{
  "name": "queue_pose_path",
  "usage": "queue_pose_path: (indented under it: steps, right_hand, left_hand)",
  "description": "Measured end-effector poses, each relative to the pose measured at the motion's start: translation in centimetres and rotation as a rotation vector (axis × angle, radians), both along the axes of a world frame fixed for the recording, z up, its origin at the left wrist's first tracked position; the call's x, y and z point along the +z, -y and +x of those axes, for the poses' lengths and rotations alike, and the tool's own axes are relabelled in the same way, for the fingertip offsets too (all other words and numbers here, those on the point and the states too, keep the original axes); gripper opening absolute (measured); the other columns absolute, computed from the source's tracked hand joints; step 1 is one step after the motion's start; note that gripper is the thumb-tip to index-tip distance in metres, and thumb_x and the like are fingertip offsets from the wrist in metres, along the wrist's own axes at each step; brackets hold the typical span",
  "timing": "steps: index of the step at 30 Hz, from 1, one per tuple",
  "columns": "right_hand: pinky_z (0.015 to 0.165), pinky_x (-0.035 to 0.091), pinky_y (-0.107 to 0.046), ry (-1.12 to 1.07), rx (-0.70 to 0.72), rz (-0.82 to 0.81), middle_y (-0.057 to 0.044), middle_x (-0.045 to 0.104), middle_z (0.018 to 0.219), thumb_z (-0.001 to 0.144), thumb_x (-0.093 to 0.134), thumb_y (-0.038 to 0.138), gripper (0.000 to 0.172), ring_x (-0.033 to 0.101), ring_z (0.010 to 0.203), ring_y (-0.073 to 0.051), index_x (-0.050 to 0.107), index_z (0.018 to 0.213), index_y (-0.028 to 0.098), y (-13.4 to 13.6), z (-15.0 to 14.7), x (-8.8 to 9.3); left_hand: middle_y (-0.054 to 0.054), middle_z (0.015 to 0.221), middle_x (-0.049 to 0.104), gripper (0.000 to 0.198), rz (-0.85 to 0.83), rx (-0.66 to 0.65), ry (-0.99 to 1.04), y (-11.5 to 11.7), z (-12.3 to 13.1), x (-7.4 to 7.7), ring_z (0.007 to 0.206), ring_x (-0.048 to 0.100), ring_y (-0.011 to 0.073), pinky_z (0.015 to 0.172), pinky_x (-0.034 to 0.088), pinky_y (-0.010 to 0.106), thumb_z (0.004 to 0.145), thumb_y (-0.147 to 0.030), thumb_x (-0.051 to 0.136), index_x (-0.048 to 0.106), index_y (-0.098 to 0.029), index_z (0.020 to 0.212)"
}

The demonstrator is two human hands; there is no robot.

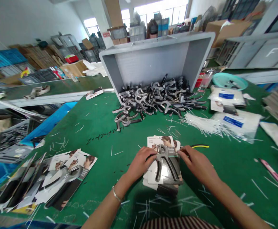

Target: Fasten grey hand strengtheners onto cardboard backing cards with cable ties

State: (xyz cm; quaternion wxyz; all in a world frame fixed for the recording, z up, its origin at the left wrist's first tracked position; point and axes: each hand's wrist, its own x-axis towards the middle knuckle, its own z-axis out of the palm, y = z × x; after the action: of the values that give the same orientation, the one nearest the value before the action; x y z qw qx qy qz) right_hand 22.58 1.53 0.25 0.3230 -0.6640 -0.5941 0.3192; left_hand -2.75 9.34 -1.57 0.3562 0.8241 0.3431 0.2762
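Observation:
A grey and black hand grip strengthener (165, 159) lies on a small stack of printed cards (152, 178) in front of me, its handles pointing toward me. My left hand (142, 162) is closed at the left side, its fingertips against the strengthener's upper part and the top card. At the card's right edge, my right hand (196, 160) is closed with thumb and fingers together, partly hiding that edge. Yellow-handled pliers (201, 146) lie just behind my right hand. Anything thin between my fingertips is too small to make out.
A grey crate (153, 60) tipped on its side spills many hand grips (150, 98) onto the green table (100, 133). White zip ties (205, 124) lie by plastic bags (241, 122) at right. Carded grips (64, 178) lie at left. A pink pen (274, 176) rests far right.

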Motion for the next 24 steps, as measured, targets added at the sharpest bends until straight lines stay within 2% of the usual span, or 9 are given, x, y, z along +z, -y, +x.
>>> queue_pose_path:
  steps: [1,3,5,6,9,11,14,19,24]
  right_hand:
    - [0.076,0.047,-0.038,0.087,0.022,0.058,-0.007,0.063,0.089,0.091,0.058,0.039,0.017,0.057,0.081,-0.023,0.062,0.091,0.022,0.1,-0.1,0.2]
    - [0.086,0.046,-0.041,0.208,0.181,0.140,-0.008,0.063,0.100,0.091,0.059,0.030,0.012,0.057,0.094,-0.026,0.062,0.101,0.024,0.5,-1.0,0.3]
    - [0.090,0.045,-0.041,0.213,0.332,0.157,-0.008,0.061,0.105,0.090,0.060,0.023,0.015,0.055,0.101,-0.026,0.062,0.104,0.025,0.7,-2.7,0.0]
    - [0.090,0.046,-0.041,0.216,0.351,0.158,-0.008,0.059,0.105,0.090,0.060,0.022,0.014,0.054,0.102,-0.026,0.063,0.103,0.024,0.8,-3.6,-0.3]
    - [0.086,0.047,-0.040,0.238,0.271,0.167,-0.008,0.057,0.098,0.091,0.058,0.021,0.006,0.053,0.098,-0.025,0.063,0.093,0.023,0.4,-5.5,-1.4]
    - [0.085,0.046,-0.040,0.220,0.230,0.184,-0.007,0.056,0.097,0.092,0.057,0.022,0.007,0.053,0.096,-0.025,0.063,0.090,0.023,0.0,-5.8,-2.0]
    - [0.089,0.045,-0.040,0.133,0.187,0.239,-0.007,0.057,0.100,0.093,0.057,0.024,0.008,0.052,0.100,-0.024,0.064,0.089,0.023,-0.9,-5.5,-2.7]
    - [0.098,0.040,-0.042,-0.098,0.074,0.261,-0.006,0.059,0.108,0.091,0.060,0.030,0.012,0.053,0.108,-0.024,0.064,0.082,0.024,-2.0,-4.9,-3.3]
    - [0.106,0.029,-0.049,-0.092,0.060,0.193,-0.006,0.057,0.127,0.092,0.057,0.035,0.019,0.047,0.123,-0.027,0.065,0.080,0.023,-2.2,-4.5,-3.2]
  left_hand:
    - [0.007,0.106,0.071,0.021,0.023,0.009,-0.010,0.0,0.1,0.1,0.103,0.060,0.0211,0.097,0.043,0.038,0.095,-0.026,0.054,0.069,-0.022,0.109]
    - [0.007,0.108,0.069,0.024,0.055,0.068,-0.007,-0.5,0.7,0.4,0.105,0.059,0.0210,0.098,0.041,0.039,0.097,-0.025,0.050,0.068,-0.022,0.111]
    - [0.008,0.113,0.067,0.026,0.059,0.110,-0.001,-1.4,1.7,0.4,0.108,0.057,0.0215,0.099,0.041,0.039,0.096,-0.024,0.050,0.067,-0.022,0.116]
    - [0.008,0.114,0.066,0.025,0.048,0.100,0.000,-1.7,2.2,0.4,0.109,0.056,0.0218,0.099,0.040,0.040,0.095,-0.024,0.052,0.067,-0.022,0.115]
    - [0.006,0.110,0.068,0.014,0.004,0.029,0.025,-2.1,3.5,0.1,0.108,0.057,0.0219,0.099,0.039,0.039,0.090,-0.024,0.061,0.071,-0.022,0.099]
    - [0.004,0.101,0.071,0.010,-0.004,0.026,0.042,-1.7,3.8,0.0,0.102,0.059,0.0210,0.098,0.038,0.038,0.090,-0.024,0.062,0.071,-0.022,0.090]
    - [0.003,0.095,0.073,0.013,0.011,0.055,0.024,-0.6,3.6,-0.3,0.097,0.059,0.0210,0.096,0.038,0.038,0.092,-0.025,0.059,0.072,-0.023,0.094]
    - [0.005,0.103,0.073,0.019,0.030,0.064,0.008,0.1,3.3,-0.9,0.103,0.057,0.0228,0.097,0.038,0.042,0.094,-0.024,0.056,0.074,-0.024,0.100]
    - [0.006,0.114,0.069,0.023,0.021,0.036,0.010,-0.5,3.3,-1.1,0.110,0.055,0.0225,0.100,0.039,0.042,0.095,-0.024,0.053,0.073,-0.025,0.107]
